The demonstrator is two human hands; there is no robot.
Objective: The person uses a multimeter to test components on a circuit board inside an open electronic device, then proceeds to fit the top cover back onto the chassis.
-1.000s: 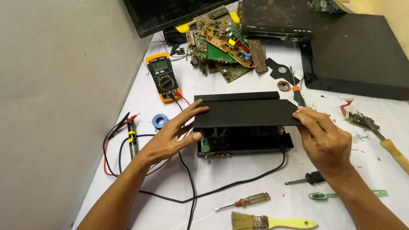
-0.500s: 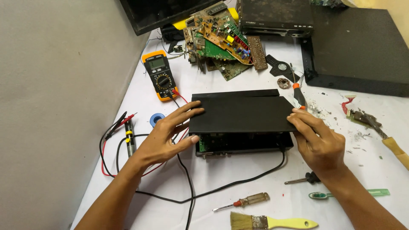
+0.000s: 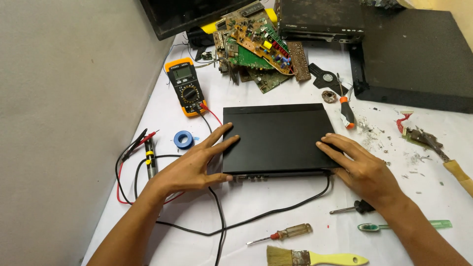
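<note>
A flat black electronics box (image 3: 276, 135) lies on the white table (image 3: 295, 216) with its black lid covering the top. My left hand (image 3: 194, 162) rests on the lid's near left corner, fingers spread, thumb against the front edge. My right hand (image 3: 362, 167) presses flat on the near right corner, fingers pointing left. A black cable (image 3: 266, 212) runs from the box's front right, curving across the table toward me. Neither hand grips anything.
A yellow multimeter (image 3: 185, 91) with red and black leads (image 3: 135, 162) lies left, beside a blue tape roll (image 3: 184, 139). Circuit boards (image 3: 258, 47) pile up behind. Screwdrivers (image 3: 283, 232) (image 3: 346, 111), a brush (image 3: 315, 257) and a green tool (image 3: 404, 225) lie around. Black cases (image 3: 419, 54) sit back right.
The lid, earlier held tilted above the open box with the inside showing, has come down flat onto it. Both hands now lie on the lid's near corners.
</note>
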